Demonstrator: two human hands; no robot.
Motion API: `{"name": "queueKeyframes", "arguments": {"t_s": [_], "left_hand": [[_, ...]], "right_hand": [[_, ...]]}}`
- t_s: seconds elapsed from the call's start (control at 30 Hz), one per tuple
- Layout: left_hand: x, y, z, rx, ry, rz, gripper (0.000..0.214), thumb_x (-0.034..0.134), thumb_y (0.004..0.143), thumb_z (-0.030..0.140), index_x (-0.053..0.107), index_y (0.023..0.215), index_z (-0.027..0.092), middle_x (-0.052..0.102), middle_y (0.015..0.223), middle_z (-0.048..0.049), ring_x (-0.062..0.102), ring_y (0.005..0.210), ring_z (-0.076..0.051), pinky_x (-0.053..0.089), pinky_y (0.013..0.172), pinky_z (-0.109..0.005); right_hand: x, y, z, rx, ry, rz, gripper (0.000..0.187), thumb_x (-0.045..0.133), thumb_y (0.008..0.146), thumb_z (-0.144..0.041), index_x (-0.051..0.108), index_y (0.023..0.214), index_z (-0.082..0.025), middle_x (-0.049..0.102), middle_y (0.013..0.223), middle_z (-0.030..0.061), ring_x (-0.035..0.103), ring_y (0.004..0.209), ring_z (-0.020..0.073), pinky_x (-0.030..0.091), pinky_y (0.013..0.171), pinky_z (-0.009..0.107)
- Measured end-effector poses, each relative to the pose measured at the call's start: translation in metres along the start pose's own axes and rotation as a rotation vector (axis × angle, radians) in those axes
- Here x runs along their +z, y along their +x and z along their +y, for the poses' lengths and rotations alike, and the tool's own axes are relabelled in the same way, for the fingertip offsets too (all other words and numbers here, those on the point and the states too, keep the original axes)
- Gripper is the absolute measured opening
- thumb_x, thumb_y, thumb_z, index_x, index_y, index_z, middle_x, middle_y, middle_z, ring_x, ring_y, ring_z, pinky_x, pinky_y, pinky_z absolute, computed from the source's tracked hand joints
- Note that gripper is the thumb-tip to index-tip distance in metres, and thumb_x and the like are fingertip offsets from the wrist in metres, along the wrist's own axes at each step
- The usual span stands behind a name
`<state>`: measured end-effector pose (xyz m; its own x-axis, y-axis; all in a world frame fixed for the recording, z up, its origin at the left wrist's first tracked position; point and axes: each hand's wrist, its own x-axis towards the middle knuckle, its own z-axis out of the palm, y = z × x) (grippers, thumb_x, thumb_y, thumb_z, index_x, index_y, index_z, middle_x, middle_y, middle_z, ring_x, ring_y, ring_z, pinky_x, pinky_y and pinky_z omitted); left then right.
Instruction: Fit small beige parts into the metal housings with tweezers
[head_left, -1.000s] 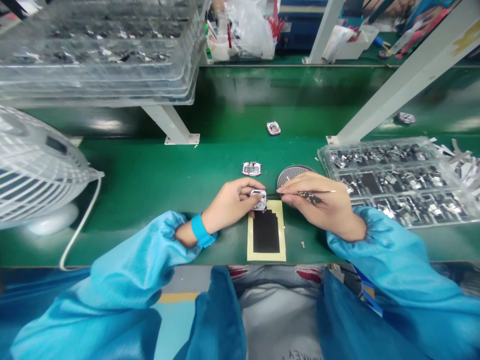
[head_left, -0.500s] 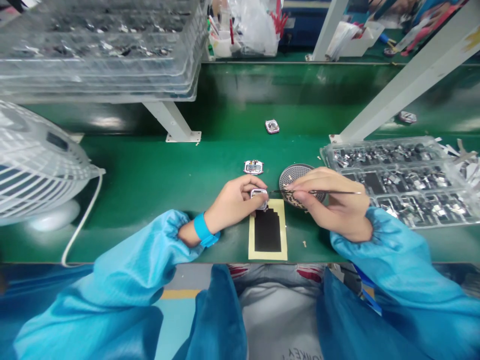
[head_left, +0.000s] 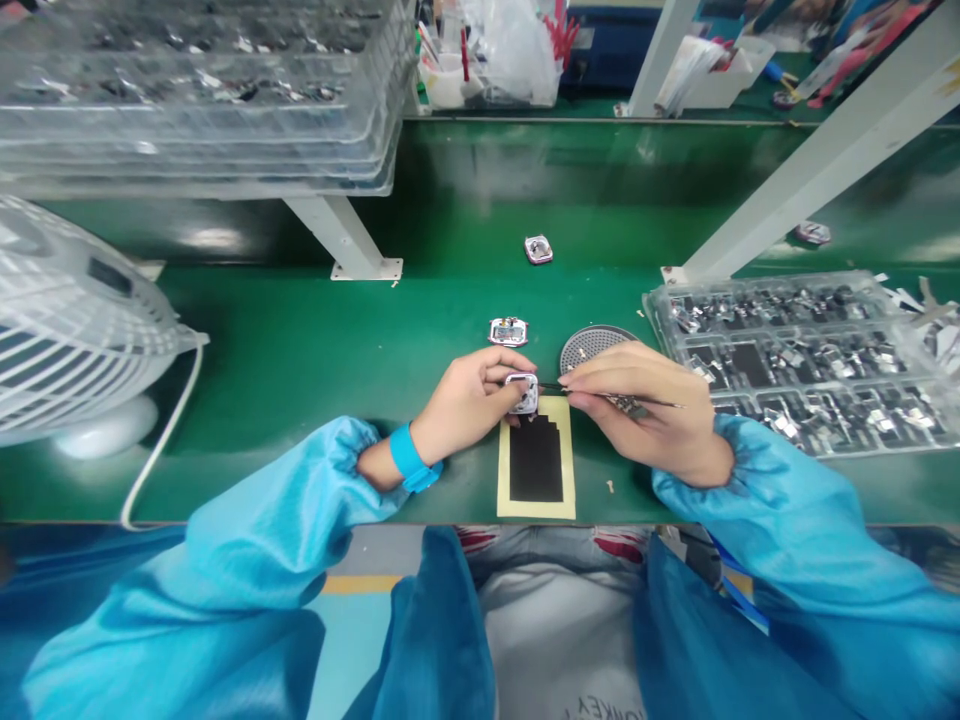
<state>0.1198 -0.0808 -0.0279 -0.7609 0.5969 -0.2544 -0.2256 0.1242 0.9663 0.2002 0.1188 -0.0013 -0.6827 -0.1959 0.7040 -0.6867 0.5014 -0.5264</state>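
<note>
My left hand is closed on a small square silvery part, held just above the top edge of a yellow sheet with black stickers. My right hand pinches thin tweezers whose tips point left and reach the part. Both arms wear blue sleeves; a blue band is on my left wrist. A round perforated metal dish lies just behind my right hand.
A second small part lies behind my left hand and another farther back. A clear tray of metal pieces sits at right, a white fan at left, stacked clear trays on a shelf above.
My right hand has drawn back a little from the round dish, bringing the tweezer tips to the part. My left hand has barely moved.
</note>
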Motion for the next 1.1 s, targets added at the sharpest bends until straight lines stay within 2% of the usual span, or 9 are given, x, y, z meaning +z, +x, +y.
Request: {"name": "queueKeyframes", "arguments": {"t_s": [0.27, 0.83, 1.1], "left_hand": [[-0.0005, -0.0006, -0.0024, 0.001, 0.001, 0.005, 0.018, 0.069, 0.085, 0.014, 0.064, 0.103, 0.01, 0.073, 0.084, -0.0058, 0.069, 0.06, -0.012, 0.059, 0.051, -0.018], [-0.0008, -0.0009, -0.001, -0.006, 0.027, 0.002, 0.019, 0.068, 0.085, 0.015, 0.064, 0.103, 0.01, 0.073, 0.086, -0.007, 0.068, 0.061, -0.012, 0.059, 0.052, -0.02], [-0.0067, -0.0007, -0.0017, 0.013, 0.003, -0.033, 0.032, 0.072, 0.078, 0.012, 0.065, 0.109, 0.012, 0.074, 0.09, -0.0075, 0.071, 0.067, -0.014, 0.058, 0.056, -0.021]], "right_hand": [[-0.001, -0.0017, 0.0015, -0.024, -0.026, -0.057, 0.016, 0.071, 0.091, -0.009, 0.072, 0.103, -0.019, 0.077, 0.098, 0.0062, 0.073, 0.089, 0.0203, 0.058, 0.08, 0.037], [-0.0002, -0.0038, 0.0052, 0.018, -0.015, -0.112, 0.018, 0.071, 0.091, -0.009, 0.071, 0.105, -0.02, 0.076, 0.101, 0.0052, 0.071, 0.091, 0.0194, 0.058, 0.084, 0.038], [-0.0014, 0.0, 0.0031, 0.034, -0.017, -0.027, 0.017, 0.073, 0.09, -0.012, 0.073, 0.105, -0.021, 0.077, 0.096, 0.0053, 0.073, 0.089, 0.0209, 0.06, 0.08, 0.038]]}}
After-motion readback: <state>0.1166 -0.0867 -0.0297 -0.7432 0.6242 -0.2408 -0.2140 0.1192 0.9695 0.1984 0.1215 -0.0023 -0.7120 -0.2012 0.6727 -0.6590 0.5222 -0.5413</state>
